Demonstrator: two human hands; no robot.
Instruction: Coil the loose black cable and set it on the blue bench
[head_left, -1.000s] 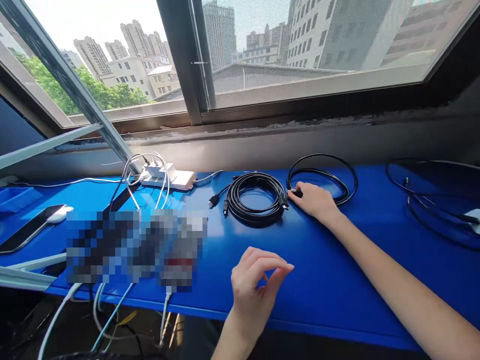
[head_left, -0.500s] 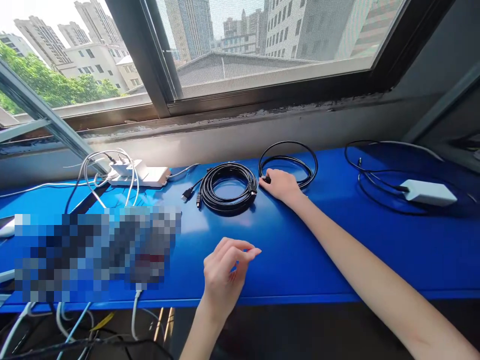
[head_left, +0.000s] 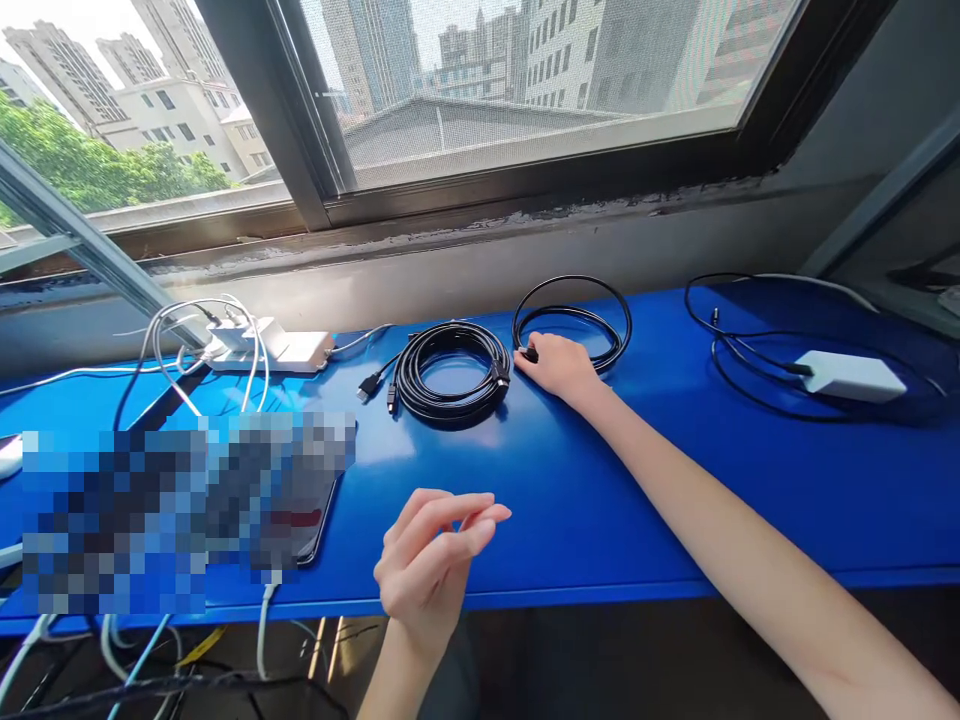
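On the blue tabletop (head_left: 570, 480), my right hand (head_left: 559, 365) is closed around the end of a looped black cable (head_left: 626, 330). A dark plug (head_left: 529, 353) shows at its fingertips. Part of the loop stands up from the table behind the hand. Left of it lies a larger coil of black cable (head_left: 420, 400), with several plugs around its edge. My left hand (head_left: 431, 555) hovers over the table's front edge, apart from the cables. Its fingers are loosely curled, with small gaps between them and nothing visible in them.
A white power strip (head_left: 307, 352) with chargers and cables stands at the back left. Blurred devices (head_left: 247, 490) lie in front of it, wired over the edge. At the right is a white power adapter (head_left: 851, 377) with a black cord. Behind runs the window wall (head_left: 420, 275).
My left hand has shifted slightly left and down, and its fingers have loosened from a pinch. My right hand stays on the cable. The view has shifted slightly.
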